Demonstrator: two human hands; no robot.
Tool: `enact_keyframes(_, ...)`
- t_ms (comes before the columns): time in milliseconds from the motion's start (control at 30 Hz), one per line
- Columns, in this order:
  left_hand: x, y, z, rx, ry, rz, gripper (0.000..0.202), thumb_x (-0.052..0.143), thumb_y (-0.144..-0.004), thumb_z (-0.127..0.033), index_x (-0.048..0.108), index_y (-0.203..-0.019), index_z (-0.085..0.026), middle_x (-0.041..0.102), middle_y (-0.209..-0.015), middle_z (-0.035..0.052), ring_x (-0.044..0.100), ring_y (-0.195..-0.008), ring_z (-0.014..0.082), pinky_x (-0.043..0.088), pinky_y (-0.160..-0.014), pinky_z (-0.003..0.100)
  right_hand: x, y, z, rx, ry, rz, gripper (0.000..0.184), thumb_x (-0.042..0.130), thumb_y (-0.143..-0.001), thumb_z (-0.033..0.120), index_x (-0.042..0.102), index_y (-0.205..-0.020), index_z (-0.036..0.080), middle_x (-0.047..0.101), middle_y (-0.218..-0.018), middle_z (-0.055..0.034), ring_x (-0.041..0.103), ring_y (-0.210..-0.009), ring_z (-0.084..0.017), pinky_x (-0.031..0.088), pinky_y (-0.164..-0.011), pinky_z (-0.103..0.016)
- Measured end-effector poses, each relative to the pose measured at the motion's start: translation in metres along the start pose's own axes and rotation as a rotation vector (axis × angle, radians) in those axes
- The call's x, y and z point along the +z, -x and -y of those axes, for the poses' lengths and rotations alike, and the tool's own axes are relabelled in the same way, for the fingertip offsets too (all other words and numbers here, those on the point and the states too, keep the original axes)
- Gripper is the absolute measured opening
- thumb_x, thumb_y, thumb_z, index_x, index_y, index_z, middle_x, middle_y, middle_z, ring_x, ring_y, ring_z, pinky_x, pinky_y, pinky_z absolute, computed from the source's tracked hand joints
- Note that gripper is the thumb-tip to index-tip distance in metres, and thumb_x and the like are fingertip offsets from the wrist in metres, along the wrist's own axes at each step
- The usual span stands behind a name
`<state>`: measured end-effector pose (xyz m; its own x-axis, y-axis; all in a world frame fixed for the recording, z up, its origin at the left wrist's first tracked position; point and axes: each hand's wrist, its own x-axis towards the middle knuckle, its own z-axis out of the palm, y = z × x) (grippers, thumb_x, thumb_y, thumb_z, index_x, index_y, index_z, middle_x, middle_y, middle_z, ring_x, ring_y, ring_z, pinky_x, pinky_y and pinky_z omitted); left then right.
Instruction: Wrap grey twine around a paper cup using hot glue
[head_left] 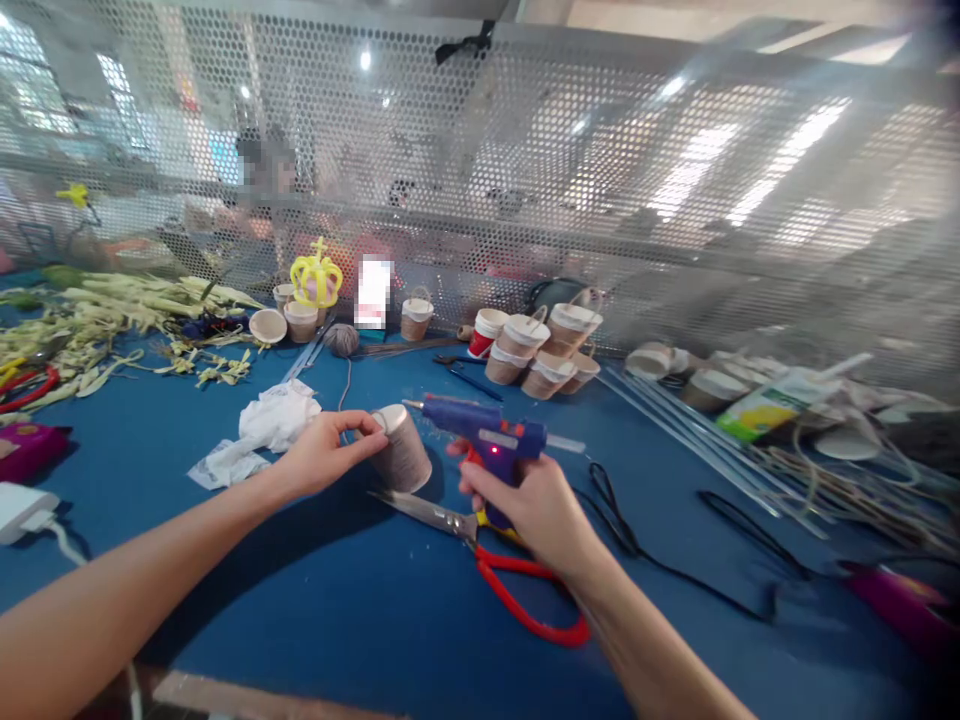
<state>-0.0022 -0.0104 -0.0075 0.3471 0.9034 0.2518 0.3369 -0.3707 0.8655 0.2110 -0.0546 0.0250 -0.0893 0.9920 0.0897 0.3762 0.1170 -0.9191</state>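
Observation:
My left hand [322,455] grips a yarn-wrapped paper cup [403,450] lying on its side on the blue table [360,610], fingers pinching its upper rim. My right hand [529,505] is closed round the handle of a blue glue gun [487,435] with a red light. The gun's nozzle points left and sits just above the cup. Red-handled scissors [495,565] lie on the table under my right hand.
A heap of wrapped cups [540,350] stands behind, with a grey yarn ball [341,340], a yellow crown [316,278] and crumpled white paper [274,420]. Dried leaves [127,310] fill the left, glue sticks [675,420] and black cable [675,570] the right. A perforated metal screen [600,180] closes the back; a person sits behind it.

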Motion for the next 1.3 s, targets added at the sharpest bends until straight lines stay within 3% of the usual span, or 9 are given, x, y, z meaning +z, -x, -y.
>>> enact_keyframes(200,0.002,0.0,0.0,-0.015,0.021,-0.009,0.02,0.051,-0.077,-0.032,0.058,-0.069,-0.015,0.06,-0.069,0.0003,0.053,-0.068,0.0141,0.041,-0.067,0.024,0.009,0.011,-0.015,-0.019,0.167,-0.055,0.018,0.055,-0.073,0.037,0.057,-0.066,0.02,0.054,-0.048,0.0004,0.049,-0.041,-0.015,0.043,-0.044,-0.029)
enact_keyframes(367,0.002,0.0,-0.001,-0.029,0.004,-0.007,0.019,0.051,-0.077,-0.03,0.058,-0.068,-0.015,0.06,-0.069,0.0001,0.053,-0.068,0.0137,0.041,-0.066,0.023,0.003,0.011,-0.03,-0.269,0.368,-0.064,0.011,0.056,-0.07,0.032,0.063,-0.07,0.023,0.065,-0.068,-0.0061,0.061,-0.07,-0.026,0.046,-0.068,-0.042)
enact_keyframes(467,0.003,0.001,-0.002,-0.027,0.004,-0.009,0.017,0.052,-0.077,-0.028,0.059,-0.07,-0.015,0.061,-0.071,0.0,0.054,-0.069,0.0136,0.042,-0.066,0.022,0.001,0.009,-0.024,-0.3,0.361,-0.03,0.009,0.057,-0.069,0.029,0.064,-0.073,0.024,0.065,-0.072,-0.0066,0.06,-0.076,-0.026,0.046,-0.073,-0.042)
enact_keyframes(733,0.003,0.002,-0.001,0.0,0.027,0.013,0.019,0.054,-0.077,-0.028,0.063,-0.088,-0.016,0.066,-0.088,0.0025,0.058,-0.081,0.0164,0.044,-0.075,0.025,0.006,0.01,0.002,-0.317,0.28,-0.043,0.015,0.05,-0.075,0.028,0.059,-0.066,0.022,0.056,-0.053,-0.0016,0.053,-0.048,-0.015,0.045,-0.049,-0.027)
enact_keyframes(1300,0.005,0.003,-0.001,-0.004,-0.05,0.013,0.028,0.056,-0.073,-0.027,0.061,-0.098,-0.013,0.064,-0.096,0.0066,0.056,-0.087,0.0186,0.043,-0.083,0.031,0.009,0.015,0.001,-0.353,0.429,-0.069,0.019,0.046,-0.078,0.025,0.059,-0.067,0.02,0.057,-0.052,-0.0013,0.052,-0.046,-0.014,0.044,-0.044,-0.025)
